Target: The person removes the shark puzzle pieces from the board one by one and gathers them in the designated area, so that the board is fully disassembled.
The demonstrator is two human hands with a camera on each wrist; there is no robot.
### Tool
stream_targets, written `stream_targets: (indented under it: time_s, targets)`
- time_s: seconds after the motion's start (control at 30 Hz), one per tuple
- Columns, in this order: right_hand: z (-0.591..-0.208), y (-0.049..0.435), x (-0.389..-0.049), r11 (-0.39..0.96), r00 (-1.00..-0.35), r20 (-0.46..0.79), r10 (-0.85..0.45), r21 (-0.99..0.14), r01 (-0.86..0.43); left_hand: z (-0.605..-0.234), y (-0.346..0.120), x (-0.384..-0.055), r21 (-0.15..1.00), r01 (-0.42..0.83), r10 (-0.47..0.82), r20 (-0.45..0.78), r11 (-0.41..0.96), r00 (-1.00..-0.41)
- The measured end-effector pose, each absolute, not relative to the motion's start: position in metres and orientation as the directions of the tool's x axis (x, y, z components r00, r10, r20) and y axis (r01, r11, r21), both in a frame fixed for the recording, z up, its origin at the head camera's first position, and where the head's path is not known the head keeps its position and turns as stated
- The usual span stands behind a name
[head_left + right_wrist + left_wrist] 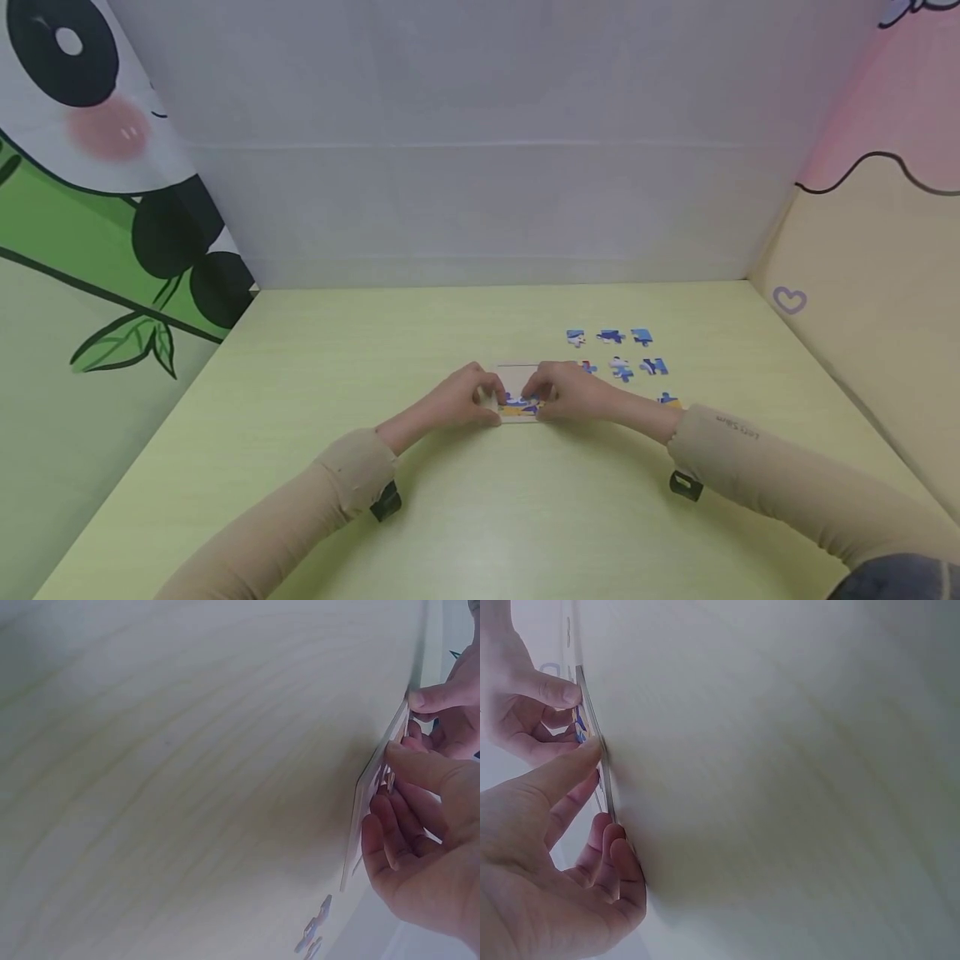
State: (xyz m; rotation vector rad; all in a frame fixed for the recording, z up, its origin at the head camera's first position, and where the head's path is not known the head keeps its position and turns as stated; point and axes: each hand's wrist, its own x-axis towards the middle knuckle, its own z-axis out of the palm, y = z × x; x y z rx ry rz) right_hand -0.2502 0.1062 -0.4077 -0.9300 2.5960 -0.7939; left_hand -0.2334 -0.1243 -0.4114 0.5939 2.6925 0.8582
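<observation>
A small white puzzle board (517,377) lies on the table, with joined blue, white and orange puzzle pieces (517,408) along its near side. My left hand (465,398) holds the board's left part, thumb at the near edge and fingers curled over the side. From the right, my right hand (577,392) reaches onto the board, its thumb and index finger pinching a puzzle piece (390,782) that is mostly hidden. In the left wrist view, both hands meet at the board's thin edge, and the fingers cover much of the picture.
Loose puzzle pieces lie in rows right of the board, among them a blue one (642,337), a blue-and-white one (621,368) and an orange-and-blue one (670,400) partly behind the right forearm. A pale wall (480,208) closes off the table's (360,333) far edge.
</observation>
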Motion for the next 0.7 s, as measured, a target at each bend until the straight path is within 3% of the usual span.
stream_targets:
  time_s: [0.27,0.7]
  targets:
    - [-0.411,0.106,-0.249,0.660,-0.771,-0.054,-0.635,-0.555,-0.505,-0.414,-0.125,-0.235,0.602,0.294,0.445,-0.116,0.743,-0.888]
    - [-0.421,0.114,-0.240,0.594,-0.777,0.084,-0.624,-0.596,-0.541,-0.416,-0.126,-0.236,0.609,0.304,0.458,-0.111,0.733,-0.882]
